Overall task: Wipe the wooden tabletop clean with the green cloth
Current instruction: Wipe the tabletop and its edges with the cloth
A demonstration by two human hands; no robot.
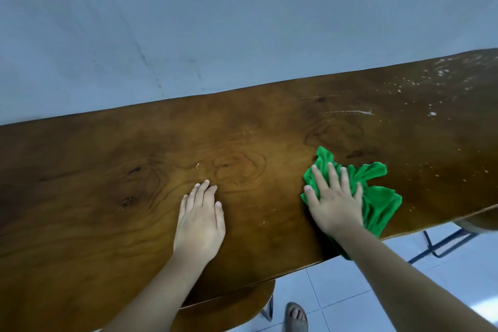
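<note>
Green cloth (377, 197) is the reference point. It lies bunched on the wooden tabletop (107, 183), close to the near edge, one corner hanging down over that edge.

Right hand (335, 202): flat on the cloth's left half, fingers spread, palm pressing down. Not a pinch or a fist; the hand is open and bears on the fabric.

Left hand (200, 219): well to the left of the cloth, flat on bare wood, fingers together and extended, holding nothing. Reads as a brace.

Surface beyond and right of the cloth: white specks and spatter (442, 73) scattered toward the far right corner, plus a thin white streak (358, 112) further back from the cloth. Left of the cloth the wood looks mostly clear, with a few faint pale flecks (248, 131) and one small mark (197, 166) just beyond the left hand.

Judgement: wiping is partway; the dirtiest patch sits right of the cloth and is not yet reached.

Risks from here:
- Cloth is crumpled, so little of it meets the wood; a pass may skip specks or only smear them.
- The hand covers only part of the cloth; a fast sweep could leave the loose right side trailing or folding under.
- The overhanging corner could drag the cloth off the edge if pressure lifts.
- Sweeping toward the near edge would push debris onto the tiled floor (336, 291).
</note>
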